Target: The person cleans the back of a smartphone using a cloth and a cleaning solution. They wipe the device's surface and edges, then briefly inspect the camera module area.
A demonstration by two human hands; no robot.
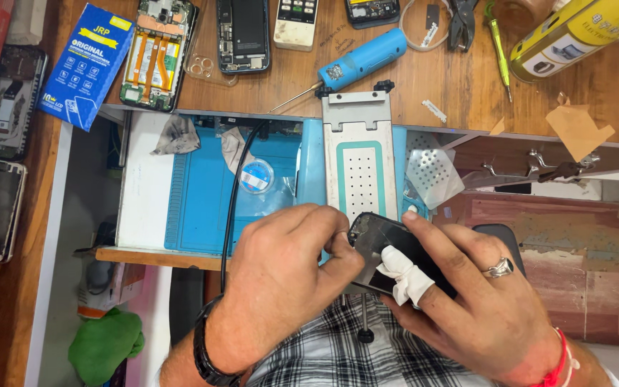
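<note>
black phone (pixel 388 251), white cloth (pixel 404 274), blue mat (pixel 209 193); blue-white checked shirt (pixel 367 351)

We see a brown wooden bench (pixel 424 86) at the top. On it lie a blue box (pixel 84 64), an opened phone with orange strips (pixel 157 54), a dark phone (pixel 243 34), a blue tool (pixel 361 59) and a green screwdriver (pixel 499 50). Lower down, a blue mat (pixel 205 193) holds a metal plate with holes (pixel 360 161) and a crumpled grey cloth (pixel 177 135).
</note>
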